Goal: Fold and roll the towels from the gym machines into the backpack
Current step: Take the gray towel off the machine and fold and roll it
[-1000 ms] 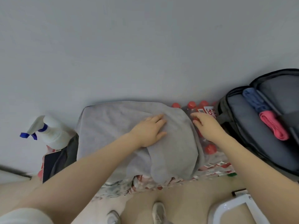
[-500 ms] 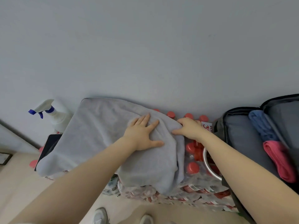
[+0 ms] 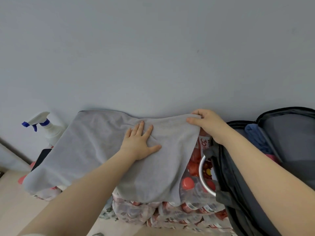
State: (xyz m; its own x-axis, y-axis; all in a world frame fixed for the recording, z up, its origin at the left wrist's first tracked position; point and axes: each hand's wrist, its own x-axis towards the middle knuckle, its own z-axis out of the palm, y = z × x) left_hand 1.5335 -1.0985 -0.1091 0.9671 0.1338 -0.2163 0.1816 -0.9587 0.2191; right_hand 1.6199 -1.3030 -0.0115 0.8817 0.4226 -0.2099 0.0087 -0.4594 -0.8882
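A grey towel [image 3: 95, 150] lies spread over stacked packs of red-capped bottles [image 3: 189, 184] against the wall. My left hand [image 3: 141, 143] presses flat on the towel's middle, fingers straight and spread. My right hand [image 3: 206, 123] pinches the towel's far right corner, lifted slightly off the packs. To the right stands an open dark backpack [image 3: 289, 150]; a rolled blue towel [image 3: 255, 138] and a bit of a pink one [image 3: 272, 157] show inside, partly behind my right forearm.
A white spray bottle with a blue trigger [image 3: 46, 125] stands left of the towel by the wall. A dark flat object [image 3: 40, 159] pokes out under the towel's left edge. A round metal rim [image 3: 202, 178] sits between bottles and backpack. Beige floor lies below.
My right hand moved up and right, taking the towel's corner and pulling it out toward the backpack. The towel now lies flatter and wider. My left hand stays pressed on the middle.
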